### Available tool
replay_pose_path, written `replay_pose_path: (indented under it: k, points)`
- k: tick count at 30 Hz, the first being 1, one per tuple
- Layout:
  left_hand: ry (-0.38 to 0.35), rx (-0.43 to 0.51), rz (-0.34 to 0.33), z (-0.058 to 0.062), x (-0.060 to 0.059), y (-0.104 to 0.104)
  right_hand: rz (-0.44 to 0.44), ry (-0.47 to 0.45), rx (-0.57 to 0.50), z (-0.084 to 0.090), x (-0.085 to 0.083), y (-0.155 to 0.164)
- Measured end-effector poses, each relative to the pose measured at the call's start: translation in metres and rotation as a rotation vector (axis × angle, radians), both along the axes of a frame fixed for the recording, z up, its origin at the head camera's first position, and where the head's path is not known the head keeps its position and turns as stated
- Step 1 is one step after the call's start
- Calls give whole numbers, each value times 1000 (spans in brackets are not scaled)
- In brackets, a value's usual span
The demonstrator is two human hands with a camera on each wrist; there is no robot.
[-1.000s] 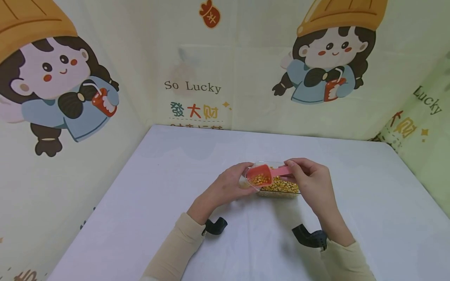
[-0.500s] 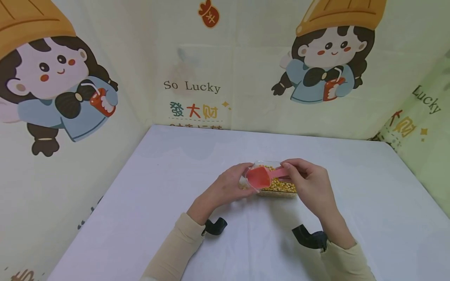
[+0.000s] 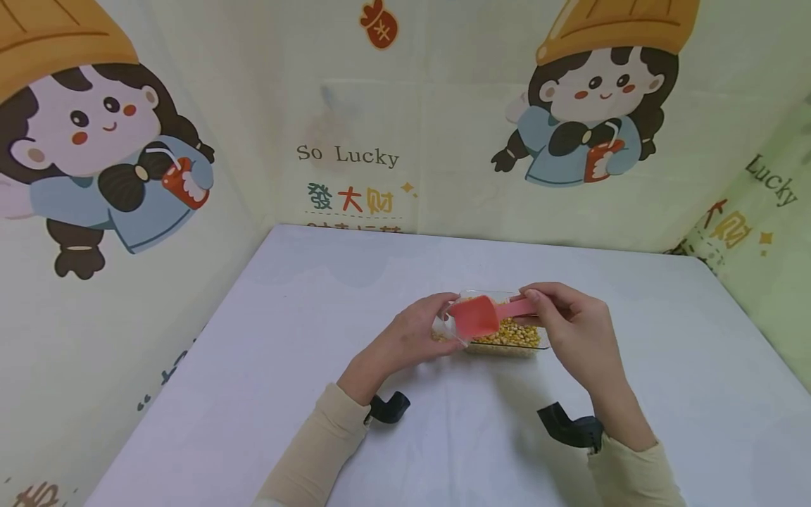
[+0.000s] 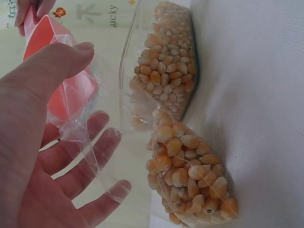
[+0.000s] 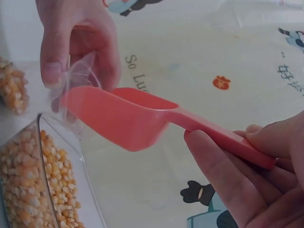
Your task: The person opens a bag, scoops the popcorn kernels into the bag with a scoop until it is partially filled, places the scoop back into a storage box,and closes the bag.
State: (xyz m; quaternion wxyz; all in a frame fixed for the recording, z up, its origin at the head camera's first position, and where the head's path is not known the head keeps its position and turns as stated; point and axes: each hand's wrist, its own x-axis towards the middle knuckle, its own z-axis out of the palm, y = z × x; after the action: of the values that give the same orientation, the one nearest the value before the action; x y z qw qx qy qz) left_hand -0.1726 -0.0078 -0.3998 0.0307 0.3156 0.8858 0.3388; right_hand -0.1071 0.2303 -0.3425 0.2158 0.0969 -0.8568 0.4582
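My left hand [image 3: 437, 325] pinches the mouth of a clear plastic bag [image 4: 90, 142] and keeps it wide; its thumb [image 4: 57, 61] lies on the rim. Corn kernels [image 4: 190, 180] fill the bag's bottom on the white cloth. My right hand [image 3: 531, 304] pinches the handle of a red scoop [image 3: 474, 317]. The scoop [image 5: 123, 116] looks empty, with its lip tipped down at the bag's mouth [image 5: 76, 76]. Just behind the bag stands a clear container [image 3: 535, 346] holding more corn [image 5: 28, 190].
A white cloth covers the table [image 3: 285, 331]. Printed cartoon backdrop walls [image 3: 355, 127] close in the table at the back and both sides. A black wrist mount [image 3: 389, 407] sits on each forearm.
A second ago the scoop held corn above the bag. It has tipped over, and it now shows no kernels. My right hand has drifted slightly right.
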Motion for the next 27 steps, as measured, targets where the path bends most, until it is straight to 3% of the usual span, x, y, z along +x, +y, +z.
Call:
replay_pose_path:
  k: [16,21,27]
  points:
    - [-25,28,-2,-1,-4,1,-100,-119,-170,4,-1,32]
    - [-23,27,-1,-1,-4,1,-162,-207,-185,3,-2,45]
    - [-16,16,1,-1,-5,1,-189,-226,-144,2,-2,53]
